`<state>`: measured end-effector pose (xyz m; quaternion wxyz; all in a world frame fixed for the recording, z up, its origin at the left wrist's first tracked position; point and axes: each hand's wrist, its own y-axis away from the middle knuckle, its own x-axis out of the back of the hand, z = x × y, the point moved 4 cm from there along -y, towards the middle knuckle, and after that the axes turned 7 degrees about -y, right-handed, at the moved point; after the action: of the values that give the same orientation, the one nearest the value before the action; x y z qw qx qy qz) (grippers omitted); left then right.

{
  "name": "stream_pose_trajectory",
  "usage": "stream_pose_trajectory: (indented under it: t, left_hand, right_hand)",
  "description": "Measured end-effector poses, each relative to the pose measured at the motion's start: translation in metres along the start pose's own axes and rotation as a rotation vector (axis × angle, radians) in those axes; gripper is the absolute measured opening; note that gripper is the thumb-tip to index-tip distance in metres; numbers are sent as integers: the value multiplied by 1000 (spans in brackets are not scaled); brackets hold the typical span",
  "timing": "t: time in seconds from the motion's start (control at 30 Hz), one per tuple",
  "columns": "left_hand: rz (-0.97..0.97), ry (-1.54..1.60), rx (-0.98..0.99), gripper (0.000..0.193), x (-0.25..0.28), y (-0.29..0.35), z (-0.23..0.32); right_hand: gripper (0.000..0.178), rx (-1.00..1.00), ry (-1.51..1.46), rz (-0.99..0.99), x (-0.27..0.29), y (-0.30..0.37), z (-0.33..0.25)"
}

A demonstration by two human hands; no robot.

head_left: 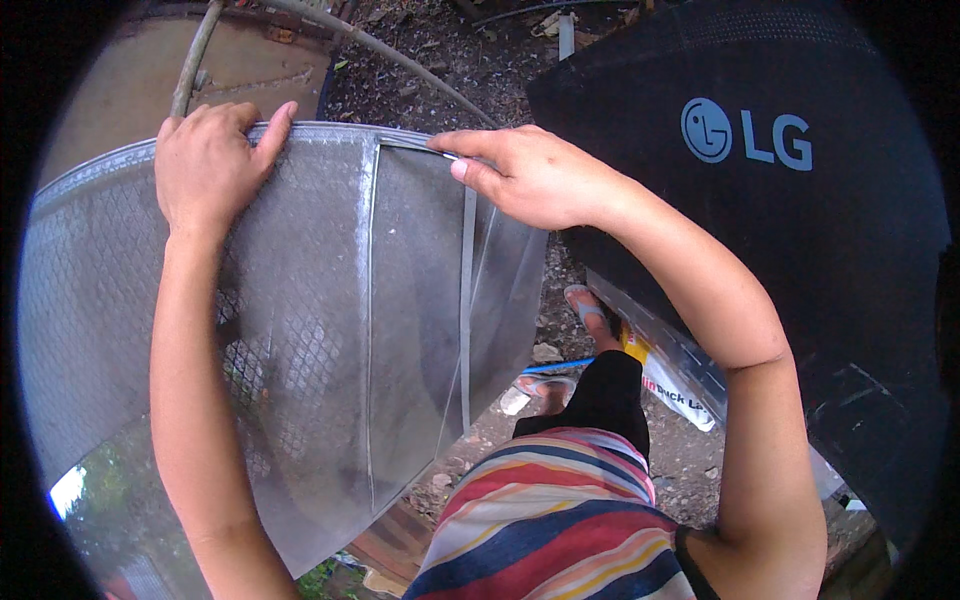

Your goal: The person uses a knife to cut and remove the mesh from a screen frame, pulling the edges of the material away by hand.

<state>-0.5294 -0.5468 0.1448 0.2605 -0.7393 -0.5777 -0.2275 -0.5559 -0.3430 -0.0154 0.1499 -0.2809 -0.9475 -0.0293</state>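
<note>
A grey see-through sheet hangs in front of me, with a diamond wire mesh showing through it and a stiff hemmed top edge. My left hand is closed over that edge, its fingers curled over the far side and its thumb pointing up to the right. Farther right, my right hand pinches the same edge between thumb and forefinger, near a corner where the sheet folds back. Below this corner run a pale vertical seam and a grey strip.
A large black panel with a pale logo stands on the right. A thin pole and a curved stick lie beyond the sheet. Near my sandalled feet are a printed sack, a blue hose and stones on bare soil.
</note>
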Motion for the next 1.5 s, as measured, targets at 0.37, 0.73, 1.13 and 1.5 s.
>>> stream_pose_trajectory:
  t: [0.37, 0.73, 1.13, 1.5]
  left_hand:
    - [33, 12, -18, 45, 3, 1, 2]
    - [91, 102, -44, 44, 8, -1, -2]
    - [56, 95, -41, 42, -1, 1, -3]
    - [-5, 115, -22, 45, -5, 2, -3]
  right_hand:
    - [41, 41, 34, -54, 9, -12, 4]
    - [36, 40, 150, -76, 17, -31, -5]
    - [45, -16, 110, 683, -103, 2, 12]
    - [40, 54, -427, 341, -63, 17, 44]
